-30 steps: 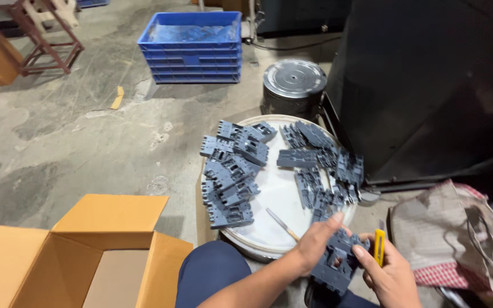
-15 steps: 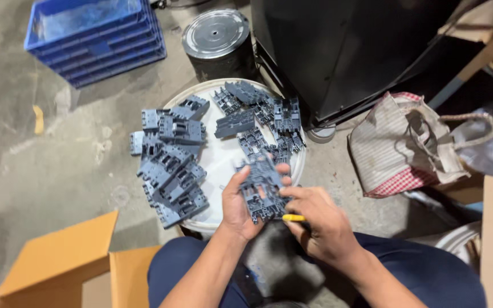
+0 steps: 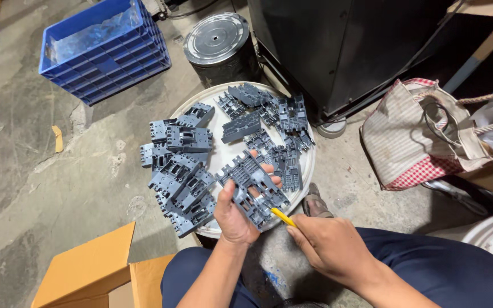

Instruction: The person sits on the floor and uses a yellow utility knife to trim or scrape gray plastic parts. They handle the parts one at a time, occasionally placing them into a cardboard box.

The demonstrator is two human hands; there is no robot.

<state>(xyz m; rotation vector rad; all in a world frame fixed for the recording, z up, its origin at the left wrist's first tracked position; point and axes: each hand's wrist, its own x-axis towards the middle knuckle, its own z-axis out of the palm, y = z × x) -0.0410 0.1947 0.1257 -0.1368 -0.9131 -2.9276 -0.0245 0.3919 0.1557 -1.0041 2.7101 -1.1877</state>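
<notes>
Far left, a blue crate (image 3: 105, 51) on the concrete floor; a cardboard box (image 3: 84, 271) at the bottom edge. Grey plastic parts (image 3: 181, 171) heaped on a round white lid (image 3: 223, 128). Left hand (image 3: 236, 214) clamped around one grey moulded part (image 3: 252, 185) — thumb across its near face, fingertips behind, part tilted over the lid's near rim. Right hand (image 3: 329, 248) closed on a yellow tool (image 3: 283, 217), tip touching the part's lower edge. Far right, a striped bag (image 3: 412, 137).

Two bare forearms and hands above dark navy trousers.
The left hand (image 3: 236, 214) and right hand (image 3: 329, 248) wear no gloves, sleeves, rings or watch.
</notes>
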